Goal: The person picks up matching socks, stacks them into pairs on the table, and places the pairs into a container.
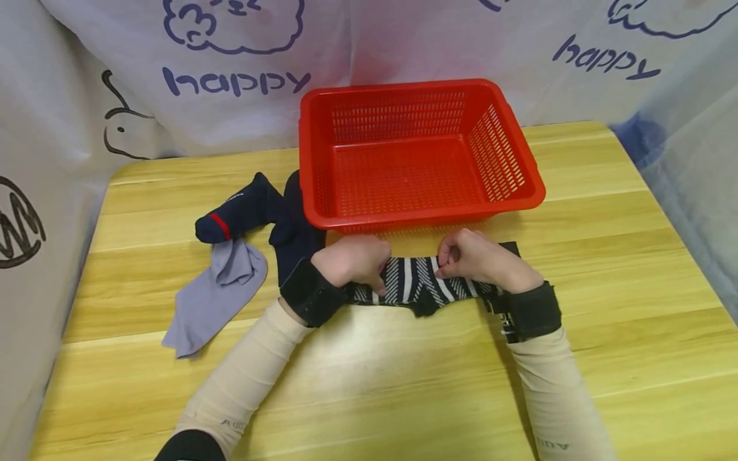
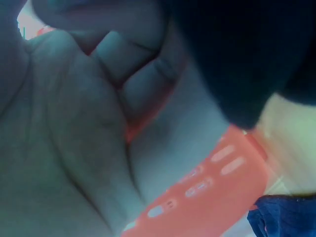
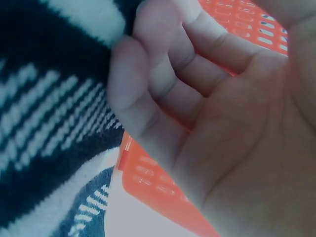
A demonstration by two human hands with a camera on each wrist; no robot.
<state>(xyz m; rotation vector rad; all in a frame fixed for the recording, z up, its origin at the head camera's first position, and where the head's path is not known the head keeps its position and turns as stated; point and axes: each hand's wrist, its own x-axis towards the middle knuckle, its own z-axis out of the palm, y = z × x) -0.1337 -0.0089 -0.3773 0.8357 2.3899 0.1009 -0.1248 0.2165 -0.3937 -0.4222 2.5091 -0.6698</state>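
A black-and-white striped sock (image 1: 423, 286) lies flat on the wooden table (image 1: 403, 384), just in front of the red basket (image 1: 412, 153). My left hand (image 1: 354, 261) pinches the sock's left part with curled fingers. My right hand (image 1: 475, 256) pinches its right part, fingertips pressed into the striped cloth (image 3: 54, 123). In the left wrist view the curled fingers (image 2: 128, 74) fill the frame, with the basket's rim (image 2: 212, 182) behind. The right wrist view shows my bent fingers (image 3: 158, 84) against the sock and the basket (image 3: 158, 182) beyond.
A navy sock with a red stripe (image 1: 239, 211) and a grey sock (image 1: 216, 294) lie at the left of the table. Another dark sock (image 1: 294, 237) lies beside the basket's left front corner. A printed white sheet (image 1: 230, 77) hangs behind.
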